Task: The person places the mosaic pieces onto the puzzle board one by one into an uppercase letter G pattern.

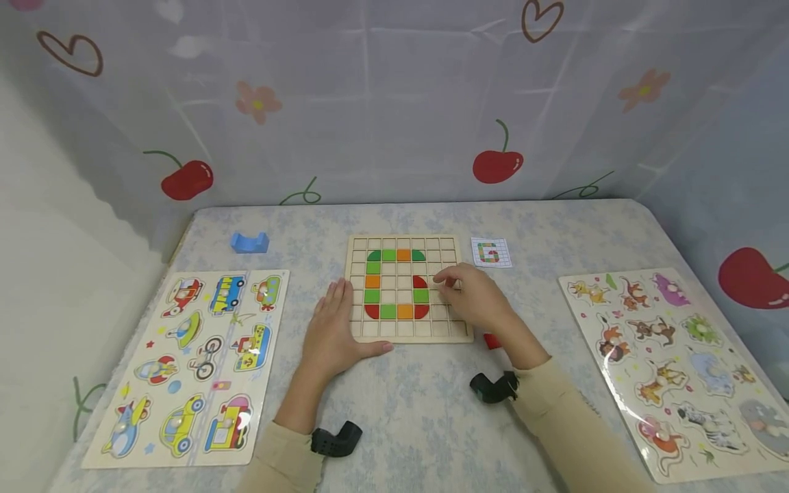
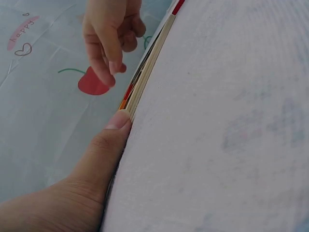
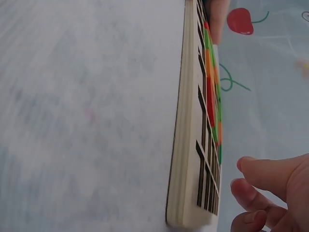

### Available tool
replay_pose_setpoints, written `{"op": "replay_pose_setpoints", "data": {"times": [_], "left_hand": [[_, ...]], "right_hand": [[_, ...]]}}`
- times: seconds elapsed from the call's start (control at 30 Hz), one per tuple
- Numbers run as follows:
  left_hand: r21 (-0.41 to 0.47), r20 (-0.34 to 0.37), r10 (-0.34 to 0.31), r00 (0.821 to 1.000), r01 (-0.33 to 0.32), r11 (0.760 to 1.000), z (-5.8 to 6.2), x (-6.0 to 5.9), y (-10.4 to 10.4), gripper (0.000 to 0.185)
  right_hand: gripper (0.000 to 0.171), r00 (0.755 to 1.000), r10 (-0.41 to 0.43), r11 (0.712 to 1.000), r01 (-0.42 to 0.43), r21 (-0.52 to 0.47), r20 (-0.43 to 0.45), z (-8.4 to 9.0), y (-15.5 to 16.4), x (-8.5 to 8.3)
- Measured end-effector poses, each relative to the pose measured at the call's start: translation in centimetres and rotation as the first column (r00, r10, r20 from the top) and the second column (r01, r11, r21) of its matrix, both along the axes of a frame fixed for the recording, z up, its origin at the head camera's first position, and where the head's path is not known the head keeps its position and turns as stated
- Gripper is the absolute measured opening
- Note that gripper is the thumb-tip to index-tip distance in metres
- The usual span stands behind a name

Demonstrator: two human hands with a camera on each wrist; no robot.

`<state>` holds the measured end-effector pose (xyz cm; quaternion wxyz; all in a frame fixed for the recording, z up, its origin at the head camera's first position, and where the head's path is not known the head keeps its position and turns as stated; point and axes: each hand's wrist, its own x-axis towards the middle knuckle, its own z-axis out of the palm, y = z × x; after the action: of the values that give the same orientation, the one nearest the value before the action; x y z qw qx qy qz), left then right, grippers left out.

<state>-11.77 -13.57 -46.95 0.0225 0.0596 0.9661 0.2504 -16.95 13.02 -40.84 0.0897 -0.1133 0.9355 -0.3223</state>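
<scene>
A wooden grid board (image 1: 444,331) lies mid-table, with green, orange and red tiles set in a G-like outline. My left hand (image 1: 335,339) rests at its front left corner, fingers straight along the left side and the thumb (image 2: 116,123) against the front edge. Over the right part of the board hovers my right hand (image 1: 473,296), close to a red quarter-round tile (image 1: 420,281). In the right wrist view its thumb (image 3: 270,174) and bent fingers stand apart with nothing seen between them. Beside the right wrist lies a red tile (image 1: 492,341), partly hidden by the arm.
Behind the board on the right is a small pattern card (image 1: 491,253). A vehicle puzzle board (image 1: 212,461) lies at left, an animal puzzle board (image 1: 625,418) at right. A blue plastic holder (image 1: 249,243) sits at the back left. A printed curtain (image 1: 394,137) hangs behind the table.
</scene>
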Motion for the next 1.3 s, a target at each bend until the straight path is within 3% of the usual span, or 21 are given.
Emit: {"op": "replay_pose_setpoints", "data": {"times": [0.17,0.4,0.6,0.77,1.1,1.3], "left_hand": [[0.005,0.01,0.001,1.0,-0.002,1.0,0.1,0.1,-0.1,0.136],[0.013,0.009,0.001,1.0,-0.001,1.0,0.1,0.1,-0.2,0.136],[0.015,0.016,0.002,1.0,-0.002,1.0,0.2,0.1,0.0,0.137],[0.018,0.009,0.001,1.0,-0.002,1.0,0.3,0.1,0.1,0.136],[0.015,0.016,0.0,1.0,0.0,1.0,0.2,0.1,0.1,0.137],[0.019,0.003,-0.003,1.0,0.003,1.0,0.3,0.1,0.0,0.136]], "right_hand": [[0.022,1.0,0.001,1.0,0.0,-0.019,0.027,0.2,2.7,1.0],[0.009,0.997,0.033,0.997,-0.037,0.065,0.069,-0.1,6.2,2.8],[0.02,0.994,0.055,0.995,-0.063,0.083,0.097,-0.8,7.7,4.8],[0.024,0.996,0.056,0.994,-0.063,0.095,0.067,-1.1,8.2,6.0],[0.019,0.996,0.087,0.996,-0.087,0.017,-0.001,-1.6,8.6,6.5],[0.021,0.996,0.086,0.996,-0.086,-0.019,0.029,-1.9,8.8,6.3]]}}
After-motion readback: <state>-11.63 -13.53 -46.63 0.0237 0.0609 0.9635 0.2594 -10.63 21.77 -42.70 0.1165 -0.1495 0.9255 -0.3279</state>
